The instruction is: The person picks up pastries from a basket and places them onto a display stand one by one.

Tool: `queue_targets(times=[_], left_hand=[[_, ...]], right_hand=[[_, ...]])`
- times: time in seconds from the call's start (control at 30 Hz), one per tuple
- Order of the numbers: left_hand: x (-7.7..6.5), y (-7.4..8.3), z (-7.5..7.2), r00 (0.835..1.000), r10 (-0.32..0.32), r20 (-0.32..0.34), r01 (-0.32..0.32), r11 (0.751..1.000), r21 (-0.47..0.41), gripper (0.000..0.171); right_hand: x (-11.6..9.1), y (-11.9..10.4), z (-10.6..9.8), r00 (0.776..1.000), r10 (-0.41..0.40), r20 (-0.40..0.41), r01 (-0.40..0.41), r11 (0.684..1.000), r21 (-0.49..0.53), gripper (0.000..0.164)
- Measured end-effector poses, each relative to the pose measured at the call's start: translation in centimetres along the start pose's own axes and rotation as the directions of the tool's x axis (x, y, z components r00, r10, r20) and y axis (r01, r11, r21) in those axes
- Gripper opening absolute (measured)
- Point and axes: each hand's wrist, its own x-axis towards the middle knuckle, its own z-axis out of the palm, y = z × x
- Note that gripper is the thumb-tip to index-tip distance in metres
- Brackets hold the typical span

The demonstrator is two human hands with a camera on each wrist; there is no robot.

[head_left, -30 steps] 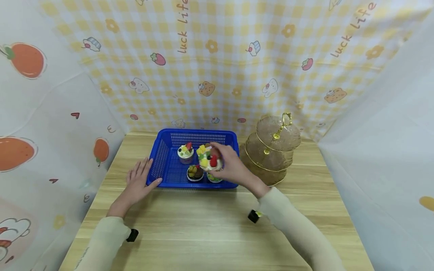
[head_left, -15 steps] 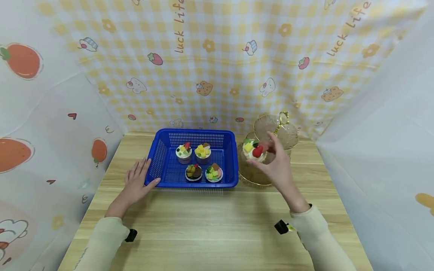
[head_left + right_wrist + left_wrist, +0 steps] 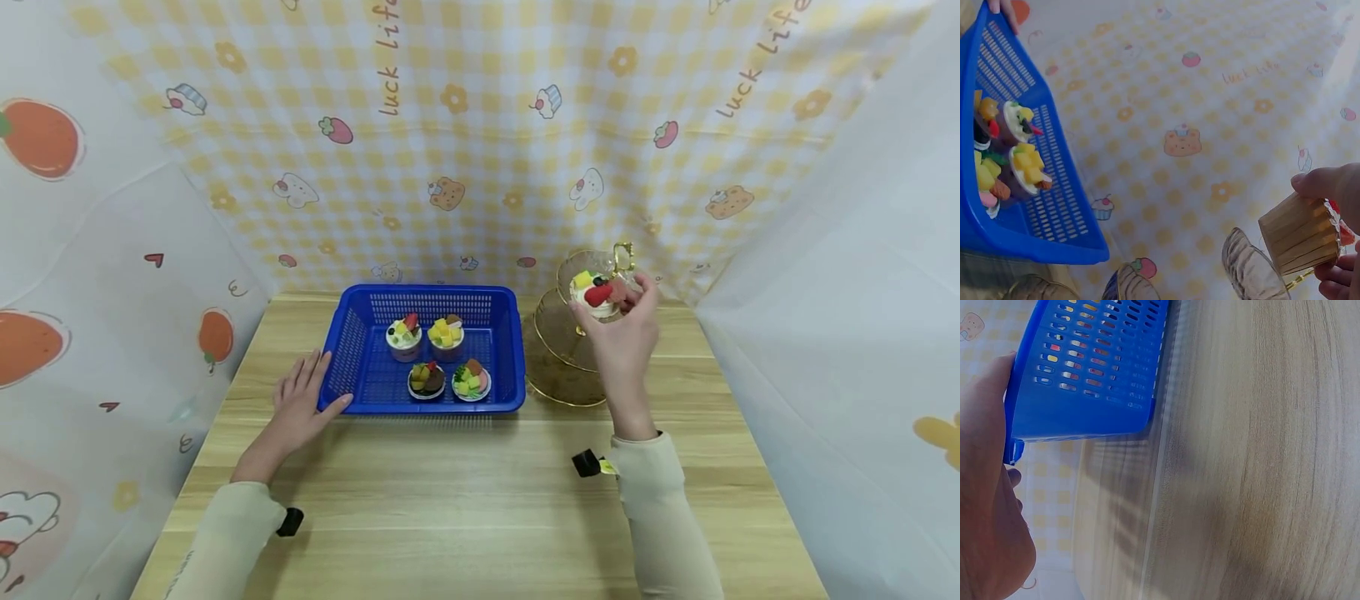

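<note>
My right hand (image 3: 628,343) pinches a cupcake (image 3: 594,293) between thumb and fingers, over the top tier of a clear, gold-rimmed three-tier stand (image 3: 564,385). White cream, a strawberry and yellow cubes top the cupcake. Its pleated brown paper cup (image 3: 1300,232) shows in the right wrist view, close to the top plate (image 3: 1249,270). My left hand (image 3: 300,404) lies with fingers extended along the left rim of a blue plastic basket (image 3: 435,408). In the left wrist view, that hand (image 3: 991,506) touches the basket's edge.
Several fruit-topped cupcakes stand in the basket, including one with yellow cubes (image 3: 446,333) and a dark chocolate one (image 3: 427,382). The stand is right of the basket on a wooden table (image 3: 450,500). A yellow checked curtain (image 3: 487,150) hangs behind.
My right hand has carried the cupcake out of the basket, rightward and then up to the stand's top tier. My left hand has stayed at the basket rim.
</note>
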Motion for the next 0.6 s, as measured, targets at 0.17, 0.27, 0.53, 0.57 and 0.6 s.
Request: queue_targets(times=[0.17, 0.27, 0.53, 0.57, 0.6], left_hand=[[0.1, -0.1, 0.1, 1.0, -0.005, 0.002, 0.005, 1.0, 0.006, 0.092], [0.0, -0.1, 0.0, 1.0, -0.01, 0.004, 0.01, 1.0, -0.002, 0.092], [-0.1, 0.2, -0.1, 1.0, -0.011, 0.005, 0.011, 1.0, -0.007, 0.092], [-0.1, 0.2, -0.1, 1.0, -0.012, 0.005, 0.012, 1.0, -0.007, 0.092], [-0.1, 0.3, 0.0, 1.0, -0.011, 0.006, 0.011, 1.0, -0.008, 0.092]], right_hand=[[0.4, 0.0, 1.1, 0.997, 0.026, -0.066, -0.028, 0.999, -0.034, 0.092], [0.5, -0.2, 1.6, 0.994, 0.034, -0.103, -0.04, 0.998, -0.053, 0.089], [0.9, -0.3, 2.8, 0.984, 0.081, -0.161, -0.1, 0.988, -0.117, 0.083], [0.9, -0.3, 2.9, 0.982, 0.081, -0.17, -0.105, 0.985, -0.136, 0.083], [1.0, -0.3, 3.1, 0.98, 0.078, -0.182, -0.107, 0.982, -0.154, 0.083]])
